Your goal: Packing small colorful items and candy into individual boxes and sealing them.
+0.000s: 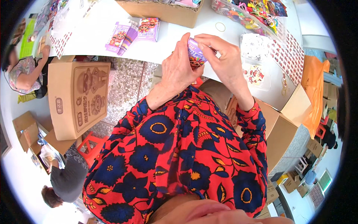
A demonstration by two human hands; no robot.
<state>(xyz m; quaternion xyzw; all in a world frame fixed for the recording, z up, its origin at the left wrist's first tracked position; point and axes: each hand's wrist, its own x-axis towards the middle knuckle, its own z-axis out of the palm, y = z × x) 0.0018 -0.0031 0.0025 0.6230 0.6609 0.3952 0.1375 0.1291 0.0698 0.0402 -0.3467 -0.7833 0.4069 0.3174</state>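
Head view is showing both hands working at chest height over the near edge of the white table [97, 33]. The left hand [178, 71] is wrapping around a small purple printed cardboard packet [195, 55], fingers curled along its left side, while the right hand [223, 61] is pinching the packet's top between thumb and forefinger. The packet is sitting upright between the two palms, above the table edge and not touching it. Judging from the grip, doing this well is asking for a steady left hand while the right works the top flap squarely, so the thin card is not creasing. Further purple packets [134, 31] are lying flat on the table beyond, near an open brown cardboard box [164, 13] and a clear bag of bright small items [253, 13]. A large brown carton with a printed side [78, 99] is standing on the floor to the left. Most of the packet's lower half is hiding behind the fingers; whether its top is open or closed cannot be made out. Another person [22, 71] is sitting at far left, partly cut off.
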